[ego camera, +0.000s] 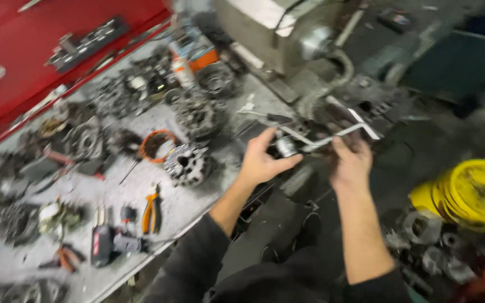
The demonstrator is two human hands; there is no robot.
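A cluttered workshop bench [214, 185] is seen from above, with two bare forearms in dark pushed-up sleeves reaching away from the viewer toward its right-hand edge. The left hand [262, 160] is curled around a small metal cylinder [286, 147], silvery with a dark band, held between thumb and fingers just off the bench edge; the fingers are closed on it, though motion blur hides how tightly. The right hand [352, 163] is wrapped around the near end of a bent metal wrench [338, 133], whose shaft runs left to meet the cylinder and whose far end rises to the right. The cylinder is judged to be dense, rigid and probably greasy, so it is best taken around its waist, as it is held here. The wrench is judged stiff and heavy for its length, best gripped near the end for leverage. To the left on the bench, a toothed round steel core [185, 164] is set beside an orange coil ring [156, 145], with orange-handled pliers [151, 212] nearer the viewer and many dark, dusty motor parts spread farther off. A red tool cabinet [57, 50] is placed along the far left. A yellow drum [467, 193] is stood at the right, with grey castings below it.
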